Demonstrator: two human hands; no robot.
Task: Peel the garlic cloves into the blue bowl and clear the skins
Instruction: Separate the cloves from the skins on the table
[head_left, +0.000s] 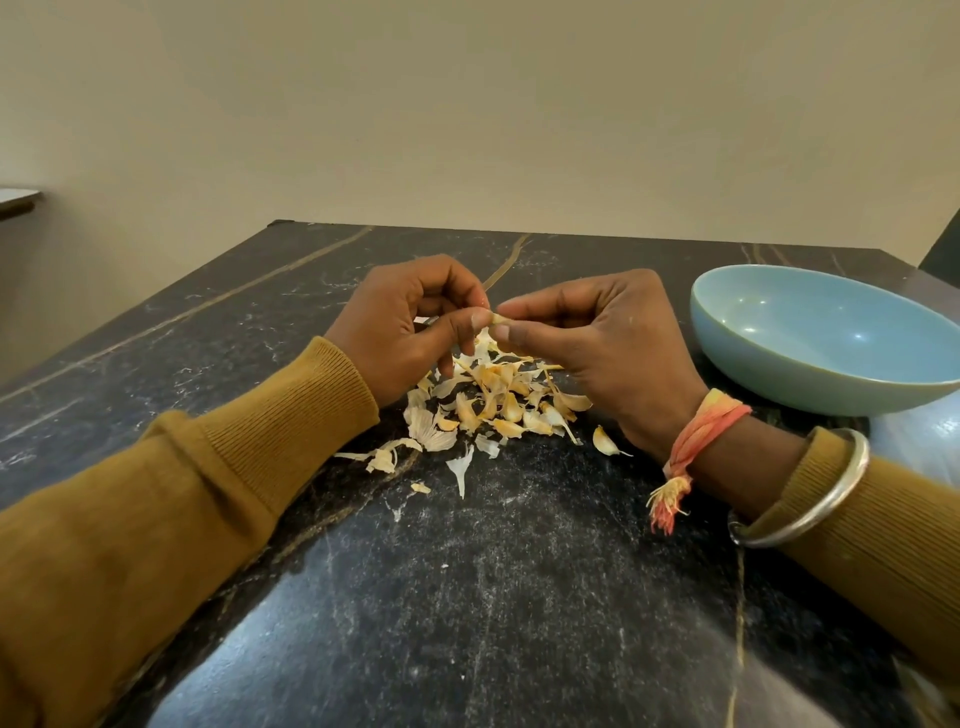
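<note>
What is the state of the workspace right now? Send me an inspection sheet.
Surface: dark marble table, dusted with pale flecks.
Job's things: blue bowl at right, no cloves seen in its visible part; garlic clove held above the skin pile; loose clove by the right wrist.
Clutter: stray skin scraps nearer the person.
Grippers: left hand and right hand both pinch the garlic clove.
Cables: nothing seen.
Surroundings: plain beige wall; ledge at far left.
</note>
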